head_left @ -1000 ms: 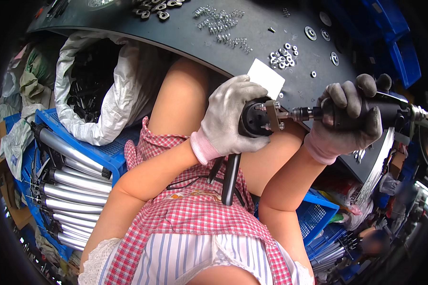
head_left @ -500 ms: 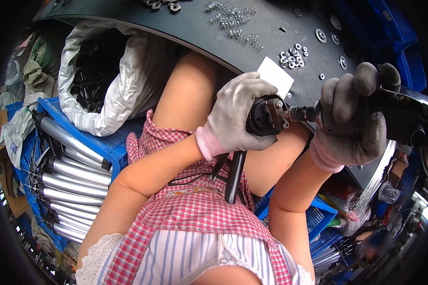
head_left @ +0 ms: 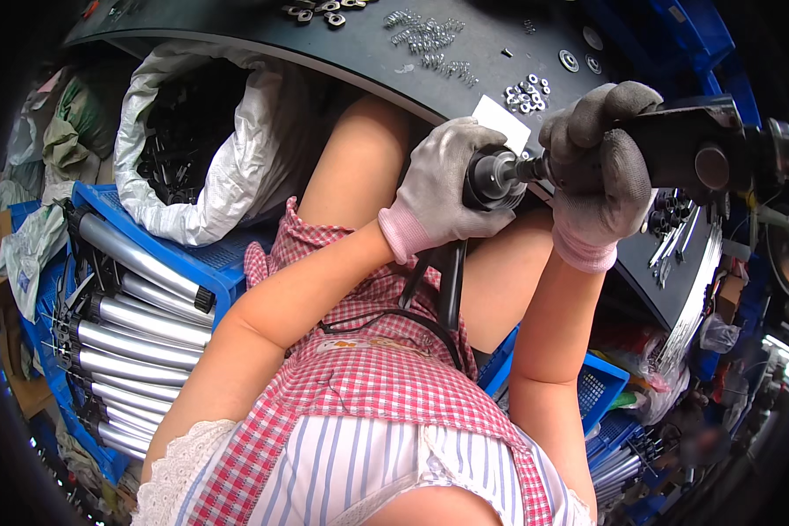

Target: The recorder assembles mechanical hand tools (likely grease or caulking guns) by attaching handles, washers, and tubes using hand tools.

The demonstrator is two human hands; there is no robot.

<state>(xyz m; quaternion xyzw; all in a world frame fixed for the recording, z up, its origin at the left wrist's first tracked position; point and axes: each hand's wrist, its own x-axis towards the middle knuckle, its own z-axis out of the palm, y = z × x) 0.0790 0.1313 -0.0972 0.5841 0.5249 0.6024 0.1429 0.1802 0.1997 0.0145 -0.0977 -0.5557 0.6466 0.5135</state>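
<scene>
My left hand (head_left: 443, 188), in a light grey glove with a pink cuff, is closed around the black round end of a long dark part (head_left: 493, 175) whose shaft hangs down between my knees. In a darker grey glove, my right hand (head_left: 598, 167) grips a black power driver (head_left: 701, 149) held level. The driver's metal bit meets the black end in my left hand. Both hands are above my lap, just in front of the dark table edge (head_left: 342, 66).
Loose screws (head_left: 425, 35), nuts and washers (head_left: 526, 92) lie on the dark table, with a white card (head_left: 502, 123) at its edge. A white sack of black parts (head_left: 184, 140) stands at left. A blue crate holds silver tubes (head_left: 140, 307). More blue crates (head_left: 600, 386) sit at right.
Both hands with the part and driver have shifted slightly up and to the right in view. The grips are unchanged.
</scene>
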